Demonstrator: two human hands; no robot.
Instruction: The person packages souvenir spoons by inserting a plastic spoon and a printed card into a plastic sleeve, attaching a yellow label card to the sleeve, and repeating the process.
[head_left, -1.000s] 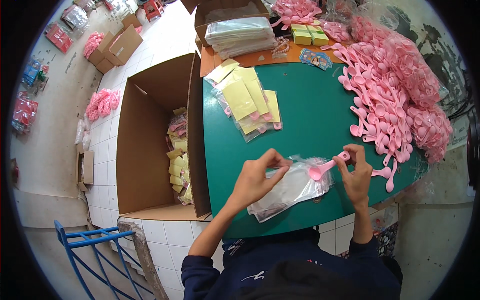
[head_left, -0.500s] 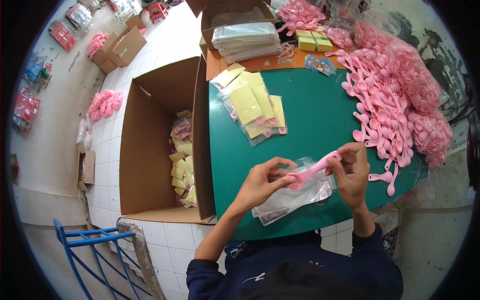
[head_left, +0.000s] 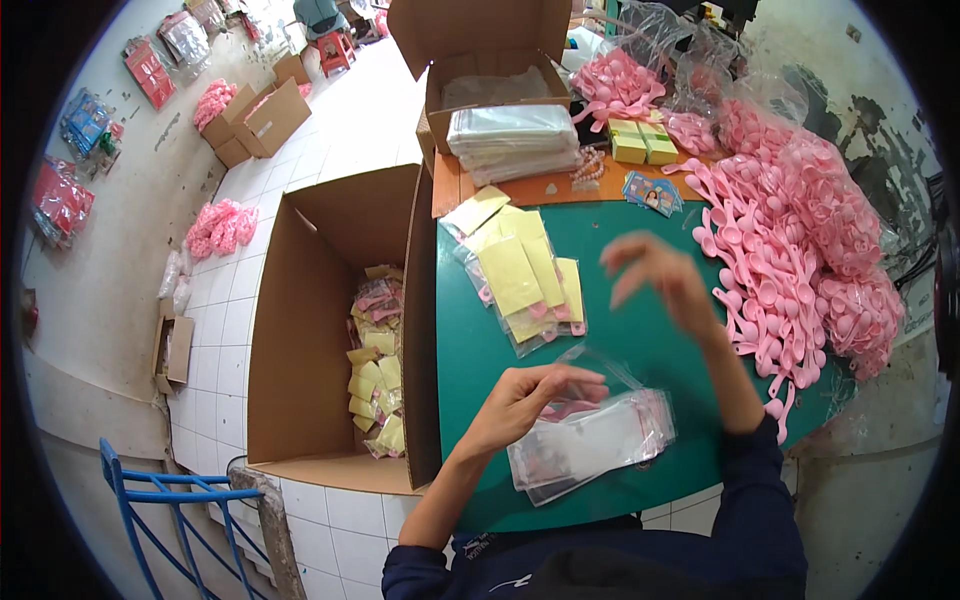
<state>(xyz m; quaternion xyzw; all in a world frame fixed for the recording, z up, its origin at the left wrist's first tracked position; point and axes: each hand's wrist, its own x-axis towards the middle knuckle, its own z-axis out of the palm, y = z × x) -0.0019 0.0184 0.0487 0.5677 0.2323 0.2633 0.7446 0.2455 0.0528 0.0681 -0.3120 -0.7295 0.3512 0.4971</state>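
Pink plastic spoon (head_left: 570,409) beneath left hand (head_left: 535,393), over clear plastic bags (head_left: 600,440); left hand curled, pinch unclear. Right hand (head_left: 655,275) beyond, blurred, loosely spread. Best steady bags lightly, avoid dragging spoon.

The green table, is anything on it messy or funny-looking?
Yes, a bit messy: the spoons sprawl in a loose heap on the right, trailing toward the near edge, and the yellow-card packets overlap crookedly. I can't see anything broken.

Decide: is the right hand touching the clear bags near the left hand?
No, the right hand is over the green tabletop, apart from those clear bags.
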